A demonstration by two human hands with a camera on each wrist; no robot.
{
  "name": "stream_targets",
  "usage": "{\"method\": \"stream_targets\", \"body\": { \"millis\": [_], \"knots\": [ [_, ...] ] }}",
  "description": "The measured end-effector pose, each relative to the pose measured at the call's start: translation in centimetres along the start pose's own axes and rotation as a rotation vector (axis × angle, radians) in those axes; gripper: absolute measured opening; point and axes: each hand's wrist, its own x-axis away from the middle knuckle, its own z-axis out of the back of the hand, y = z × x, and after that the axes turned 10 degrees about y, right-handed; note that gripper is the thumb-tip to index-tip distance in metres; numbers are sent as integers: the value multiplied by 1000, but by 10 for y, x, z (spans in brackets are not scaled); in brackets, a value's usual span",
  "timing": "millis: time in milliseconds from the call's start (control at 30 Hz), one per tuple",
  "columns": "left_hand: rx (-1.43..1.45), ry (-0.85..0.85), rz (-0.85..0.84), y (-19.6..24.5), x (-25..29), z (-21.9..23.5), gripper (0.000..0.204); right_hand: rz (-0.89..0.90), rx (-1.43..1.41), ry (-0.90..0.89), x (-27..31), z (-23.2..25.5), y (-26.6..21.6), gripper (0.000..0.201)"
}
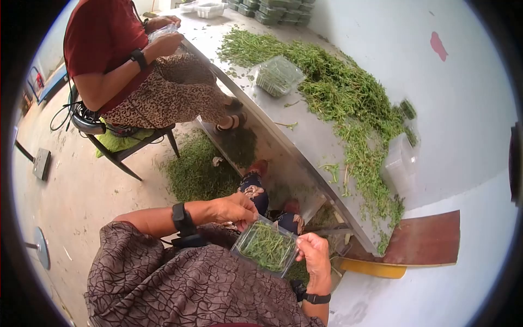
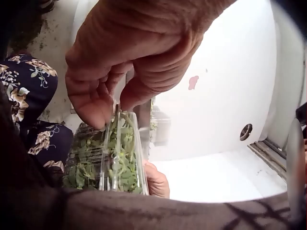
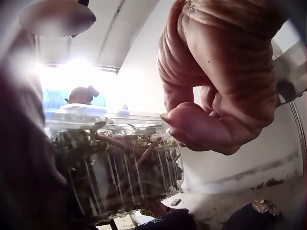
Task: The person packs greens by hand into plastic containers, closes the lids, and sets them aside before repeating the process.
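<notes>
A clear plastic clamshell box (image 1: 267, 246) filled with green leafy sprigs is held over the lap, its lid side facing up. My left hand (image 1: 235, 210) pinches its far left corner between thumb and fingers. In the left wrist view, those fingertips meet at the rim of the box (image 2: 127, 158). Across from it, my right hand (image 1: 315, 255) grips the right edge. The right wrist view shows the thumb of that hand (image 3: 216, 96) at the rim, with leaves and stems pressed against the ribbed wall of the box (image 3: 120, 177).
A metal table (image 1: 305, 131) bears a long heap of green sprigs (image 1: 338, 82), another filled box (image 1: 278, 75) and a stack of clear tubs (image 1: 399, 163). Packed boxes (image 1: 278, 11) stand at its far end. Another person (image 1: 109, 49) sits at the left. More greens (image 1: 196, 169) lie on the floor.
</notes>
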Motion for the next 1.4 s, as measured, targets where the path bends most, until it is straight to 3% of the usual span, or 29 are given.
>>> {"method": "stream_targets", "body": {
  "millis": [267, 633, 1400],
  "knots": [
    [-51, -37, -67, 21, 9, -8, 16, -5, 17, 19, 6, 7, -10, 13],
    [-148, -46, -129, 27, 8, -9, 18, -6, 87, -86, 7, 13, -20, 11],
    [-290, 53, -183, 41, 19, -14, 9, 78, 168, 28, 17, 2, -33, 6]
  ]
}}
